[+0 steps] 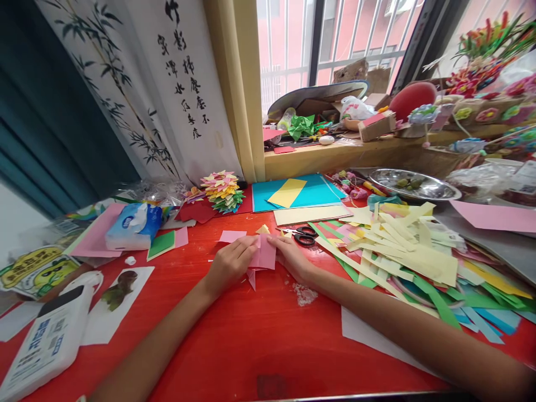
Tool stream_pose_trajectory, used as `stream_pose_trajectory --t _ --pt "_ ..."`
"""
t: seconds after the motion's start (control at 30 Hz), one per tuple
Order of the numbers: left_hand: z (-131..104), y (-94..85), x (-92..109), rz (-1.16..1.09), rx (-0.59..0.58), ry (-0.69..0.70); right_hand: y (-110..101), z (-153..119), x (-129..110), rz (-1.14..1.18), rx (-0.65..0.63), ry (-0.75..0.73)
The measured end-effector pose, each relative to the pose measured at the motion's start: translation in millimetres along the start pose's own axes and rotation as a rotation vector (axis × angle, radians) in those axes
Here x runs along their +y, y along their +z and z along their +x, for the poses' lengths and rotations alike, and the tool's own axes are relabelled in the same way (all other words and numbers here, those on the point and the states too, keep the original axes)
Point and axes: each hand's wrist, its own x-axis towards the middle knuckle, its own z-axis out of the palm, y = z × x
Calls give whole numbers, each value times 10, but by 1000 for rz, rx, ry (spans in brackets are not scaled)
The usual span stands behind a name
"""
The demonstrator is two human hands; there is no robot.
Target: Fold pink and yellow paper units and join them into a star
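Both hands meet at a small pink paper (pixel 266 255) above the red table. My left hand (pixel 235 258) has its fingers closed on the paper's left side. With fingertips at the upper right edge, my right hand (pixel 291 258) pinches the same sheet. Another pink piece (pixel 231 236) shows behind my left hand, and a folded pink point (pixel 252 279) sticks out below. A small yellow folded piece (pixel 263 229) lies just beyond the fingers. Black-handled scissors (pixel 305 237) lie to the right of my right hand.
Paper strips (pixel 402 245) are heaped at the right, below a metal bowl (pixel 414 184). A layered paper model (pixel 224 192) stands behind my hands, beside blue sheets (pixel 259 195). At the left are a tissue pack (pixel 134 226) and a white box (pixel 48 346).
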Motion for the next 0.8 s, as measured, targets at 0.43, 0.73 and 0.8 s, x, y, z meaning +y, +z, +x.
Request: stream_pose_trajectory --t 0.43,0.73,0.8 --pt "-4 12 -49 -42 -75 28 -40 30 31 -15 -8 29" --pt "20 13 -27 -48 -61 15 -61 36 33 -22 -53 26" --pt "28 8 -19 -46 -62 8 -65 37 37 -25 -62 20"
